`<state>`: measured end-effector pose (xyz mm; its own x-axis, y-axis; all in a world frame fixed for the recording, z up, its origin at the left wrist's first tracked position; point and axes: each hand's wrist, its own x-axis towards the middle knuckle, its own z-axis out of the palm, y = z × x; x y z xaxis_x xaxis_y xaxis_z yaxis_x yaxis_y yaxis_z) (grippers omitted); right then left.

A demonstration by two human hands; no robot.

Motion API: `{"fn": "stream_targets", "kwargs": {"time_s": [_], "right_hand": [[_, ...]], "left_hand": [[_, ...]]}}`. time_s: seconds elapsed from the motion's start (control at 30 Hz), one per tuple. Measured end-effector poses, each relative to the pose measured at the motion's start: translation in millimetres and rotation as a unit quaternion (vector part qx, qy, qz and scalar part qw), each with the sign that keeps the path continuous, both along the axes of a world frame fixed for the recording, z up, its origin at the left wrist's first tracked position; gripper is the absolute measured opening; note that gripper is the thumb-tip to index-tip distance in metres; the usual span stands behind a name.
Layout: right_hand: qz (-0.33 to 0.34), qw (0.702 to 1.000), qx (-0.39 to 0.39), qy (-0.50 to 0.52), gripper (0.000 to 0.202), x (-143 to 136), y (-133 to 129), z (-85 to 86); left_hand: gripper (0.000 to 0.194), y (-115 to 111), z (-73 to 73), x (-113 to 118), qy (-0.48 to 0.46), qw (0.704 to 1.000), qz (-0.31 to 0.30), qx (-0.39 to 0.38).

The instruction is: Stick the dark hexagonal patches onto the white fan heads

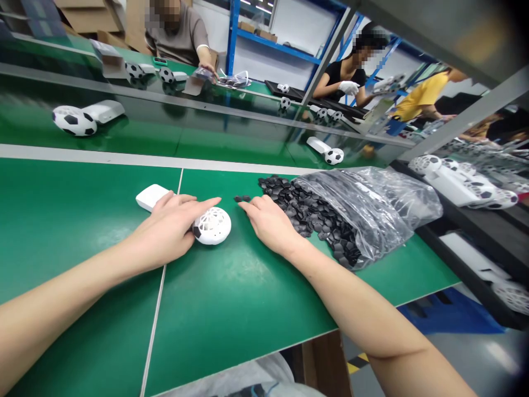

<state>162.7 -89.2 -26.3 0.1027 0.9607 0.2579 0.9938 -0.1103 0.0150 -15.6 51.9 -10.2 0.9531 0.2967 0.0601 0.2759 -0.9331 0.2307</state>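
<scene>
The white device (212, 227) lies on the green counter (231, 309), ball end toward my right hand (268, 223). My left hand (171, 223) has its grip clamped over the middle, index finger along the ball's far edge. My right fingertips are at loose black pieces (242, 199) beside the pile (306, 212) at the bag's (380, 201) mouth; from here I can't tell whether that grip is pinched.

Cardboard boxes (95, 15) stand far left, a blue shelf (281, 48) far centre, a yellow-shirted person (425, 95) far right, striped floor tape (357, 363) near right.
</scene>
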Motion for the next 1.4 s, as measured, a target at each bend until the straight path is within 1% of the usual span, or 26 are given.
{"fn": "stream_targets", "kwargs": {"time_s": [0.1,0.17,0.2,0.3,0.4,0.5,0.6,0.77,0.97,1.0,1.07,1.13,1.2,1.3,1.4], "right_hand": [[0.014,0.996,0.074,0.050,0.025,-2,-2,5.7],[0.022,0.983,0.133,0.124,0.020,-6,-4,10.9],[0.024,0.972,0.154,0.175,0.017,-9,-5,13.1],[0.045,0.931,0.181,0.314,0.009,-19,-8,17.2],[0.073,0.910,0.187,0.363,0.002,-31,-10,17.6],[0.092,0.898,0.171,0.395,0.003,-40,-12,15.9],[0.106,0.896,0.157,0.401,0.004,-44,-11,13.8],[0.107,0.907,0.160,0.375,0.002,-43,-8,12.3],[0.103,0.901,0.180,0.380,0.003,-47,-6,10.1],[0.099,0.900,0.183,0.382,0.005,-47,-6,9.4],[0.090,0.898,0.180,0.390,0.018,-47,-6,7.9],[0.077,0.894,0.153,0.413,0.033,-45,-5,6.2],[0.066,0.886,0.112,0.445,0.044,-44,-5,4.7],[0.065,0.869,0.064,0.486,0.047,-42,-3,3.0],[0.078,0.851,0.044,0.517,0.046,-40,-2,2.0]], "left_hand": [[0.073,0,0.9,0,0.001,1.000,-0.009,-0.014],[0.073,0,1.6,0,0.000,1.000,-0.016,-0.018],[0.073,0,1.9,1,-0.001,1.000,-0.018,-0.019],[0.070,-2,2.2,1,-0.006,0.999,-0.022,-0.028],[0.079,-4,2.2,3,-0.014,0.999,-0.012,-0.047],[0.088,-5,3.3,3,-0.006,0.998,0.000,-0.066],[0.090,-7,5.5,2,-0.002,0.997,0.007,-0.077],[0.088,-8,8.5,1,-0.009,0.996,0.015,-0.092],[0.078,-9,8.1,2,-0.018,0.994,0.025,-0.105],[0.077,-9,8.1,2,-0.021,0.994,0.025,-0.105],[0.072,-10,8.8,2,-0.027,0.994,0.024,-0.103],[0.066,-10,10.2,3,-0.028,0.994,0.024,-0.100],[0.061,-12,12.0,3,-0.025,0.995,0.028,-0.098],[0.060,-14,14.2,4,-0.018,0.994,0.036,-0.097],[0.063,-15,14.7,4,-0.015,0.994,0.044,-0.101]]}}
